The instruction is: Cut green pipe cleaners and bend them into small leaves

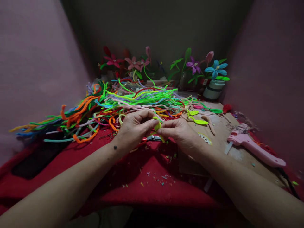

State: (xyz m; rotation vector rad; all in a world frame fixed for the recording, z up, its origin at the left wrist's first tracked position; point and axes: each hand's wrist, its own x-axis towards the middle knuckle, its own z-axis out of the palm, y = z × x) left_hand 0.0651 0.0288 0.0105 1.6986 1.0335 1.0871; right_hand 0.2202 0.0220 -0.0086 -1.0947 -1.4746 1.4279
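Between my two hands is a short, folded yellow-green pipe cleaner [157, 126]. My left hand [137, 126] pinches its upper part between thumb and fingers. From the other side, the fingertips of my right hand [178, 130] are closed on it, and its tail hangs below them. Under the hands lies a pair of scissors [154, 138], partly covered, with red showing at the handle. Just behind spreads a big heap of pipe cleaners [144, 98] in green, orange, pink and blue. Finished yellow-green leaf shapes [197, 119] rest to the right.
A pink glue gun [255, 147] lies on a cardboard sheet [190, 167] at right. Pipe-cleaner flowers [216, 69] stand at the back, some in a jar [213, 90]. A dark phone-like slab [38, 160] is at left. Fuzz scraps dot the red cloth [133, 190].
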